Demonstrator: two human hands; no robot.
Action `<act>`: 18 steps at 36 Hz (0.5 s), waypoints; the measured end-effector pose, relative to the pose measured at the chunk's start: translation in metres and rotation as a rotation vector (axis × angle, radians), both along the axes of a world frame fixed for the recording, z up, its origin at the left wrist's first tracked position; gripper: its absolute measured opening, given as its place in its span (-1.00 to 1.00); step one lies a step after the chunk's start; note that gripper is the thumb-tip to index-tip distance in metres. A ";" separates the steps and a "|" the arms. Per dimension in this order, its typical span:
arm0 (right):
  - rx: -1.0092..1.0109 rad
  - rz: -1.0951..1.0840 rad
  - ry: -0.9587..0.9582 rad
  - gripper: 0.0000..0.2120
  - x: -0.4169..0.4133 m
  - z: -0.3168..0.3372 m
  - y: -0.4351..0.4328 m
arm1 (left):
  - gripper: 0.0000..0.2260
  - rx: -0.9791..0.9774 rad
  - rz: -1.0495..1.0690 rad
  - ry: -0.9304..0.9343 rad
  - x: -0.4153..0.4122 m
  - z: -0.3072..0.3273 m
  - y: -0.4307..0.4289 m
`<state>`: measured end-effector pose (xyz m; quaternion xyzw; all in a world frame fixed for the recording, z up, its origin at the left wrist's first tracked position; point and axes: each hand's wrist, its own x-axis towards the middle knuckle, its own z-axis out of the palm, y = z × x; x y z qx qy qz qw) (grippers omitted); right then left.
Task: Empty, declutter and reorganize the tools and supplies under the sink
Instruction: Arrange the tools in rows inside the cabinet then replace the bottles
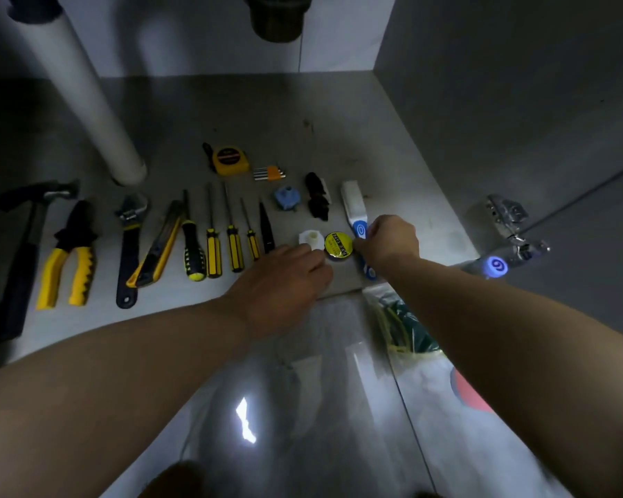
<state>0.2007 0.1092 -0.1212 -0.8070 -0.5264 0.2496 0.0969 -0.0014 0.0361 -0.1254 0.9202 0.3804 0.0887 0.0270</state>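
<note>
White pipe (98, 113) behind yellow pliers (69, 260)

**One head-worn view, tilted down into the cabinet**

The single wide-angle camera looks forward and down from close above the left hand (285, 278) and right hand (391, 242). It faces the cabinet floor (267, 109), with the white pipe (87, 88) rising at upper left.

Dim cabinet, glare patch on glossy floor (246, 422), motion-blurred forearms, wide-angle bending at edges
</note>
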 end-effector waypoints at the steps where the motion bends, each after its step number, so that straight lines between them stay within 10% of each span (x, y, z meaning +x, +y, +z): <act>1: 0.008 -0.002 0.011 -0.74 0.001 -0.001 0.000 | -0.77 -0.015 -0.014 -0.002 0.000 -0.001 0.000; 8: 0.104 0.049 0.043 -0.93 0.026 0.011 -0.020 | -0.90 -0.118 -0.116 -0.070 0.015 -0.001 -0.008; 18: -0.326 0.469 -0.537 -0.76 0.142 0.091 -0.127 | -0.77 -0.246 -0.252 0.023 0.094 0.013 -0.014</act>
